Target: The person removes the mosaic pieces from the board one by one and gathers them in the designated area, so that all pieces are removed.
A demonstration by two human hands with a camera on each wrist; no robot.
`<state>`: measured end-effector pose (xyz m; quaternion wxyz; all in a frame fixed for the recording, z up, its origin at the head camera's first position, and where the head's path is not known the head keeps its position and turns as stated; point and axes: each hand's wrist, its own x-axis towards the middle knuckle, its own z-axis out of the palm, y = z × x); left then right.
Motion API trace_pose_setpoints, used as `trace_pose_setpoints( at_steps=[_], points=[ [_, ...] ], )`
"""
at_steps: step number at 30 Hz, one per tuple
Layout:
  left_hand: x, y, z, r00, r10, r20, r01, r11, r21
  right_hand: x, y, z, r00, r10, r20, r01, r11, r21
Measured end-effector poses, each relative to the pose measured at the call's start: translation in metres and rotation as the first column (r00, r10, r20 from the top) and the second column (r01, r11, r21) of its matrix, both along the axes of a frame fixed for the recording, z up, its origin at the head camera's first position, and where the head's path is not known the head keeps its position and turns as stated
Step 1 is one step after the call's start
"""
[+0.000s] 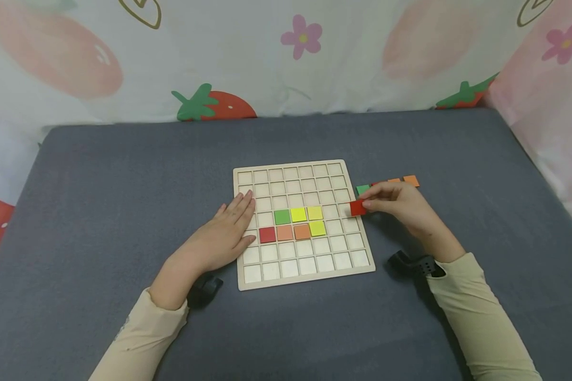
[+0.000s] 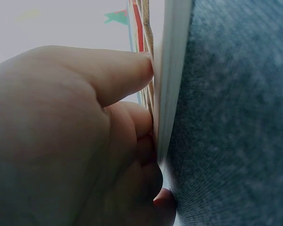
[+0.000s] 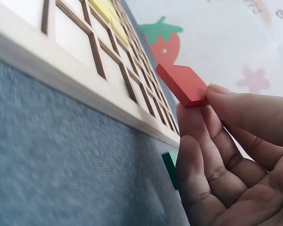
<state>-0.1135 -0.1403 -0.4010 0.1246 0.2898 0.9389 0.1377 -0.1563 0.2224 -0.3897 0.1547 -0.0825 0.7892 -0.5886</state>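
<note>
Sleeved hands (image 1: 226,233) (image 1: 402,205), red tile (image 1: 356,208) in right

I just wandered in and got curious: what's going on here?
A person is handling tiles. Their left hand rests on the left side of a wooden grid board, while the right hand pinches a red square tile at its right edge. Seven coloured tiles already sit in the grid; others, including a green tile, lie beside the board.
</note>
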Motion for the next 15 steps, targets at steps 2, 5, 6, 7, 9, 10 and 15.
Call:
trace_pose_setpoints(
  at_steps=[2, 5, 6, 7, 9, 10, 15],
  points=[
    [0.0, 0.0, 0.0, 1.0, 0.001, 0.001, -0.001, 1.0, 0.001, -0.001, 0.002, 0.0, 1.0, -0.011, 0.001, 0.011, 1.0, 0.015],
    [0.0, 0.0, 0.0, 1.0, 0.0, 0.002, 0.0, 1.0, 0.001, -0.002, 0.005, 0.0, 1.0, -0.025, -0.002, 0.025, 0.999, 0.045],
    [0.0, 0.0, 0.0, 1.0, -0.001, 0.002, 0.001, 1.0, 0.001, -0.002, 0.006, 0.0, 1.0, -0.029, -0.001, 0.029, 0.998, 0.055],
    [0.0, 0.0, 0.0, 1.0, -0.001, 0.002, 0.001, 1.0, 0.0, -0.003, 0.007, 0.001, 1.0, -0.029, -0.003, 0.029, 0.997, 0.069],
    [0.0, 0.0, 0.0, 1.0, -0.002, 0.002, 0.002, 1.0, -0.002, -0.003, 0.008, 0.001, 1.0, -0.029, -0.002, 0.029, 0.995, 0.097],
    [0.0, 0.0, 0.001, 1.0, -0.002, 0.002, 0.002, 1.0, -0.002, -0.003, 0.008, 0.001, 1.0, -0.027, 0.0, 0.026, 0.994, 0.11],
    [0.0, 0.0, 0.0, 1.0, -0.003, 0.0, 0.003, 1.0, -0.001, -0.004, 0.012, 0.001, 1.0, -0.005, -0.005, 0.006, 0.987, 0.163]
  ],
)
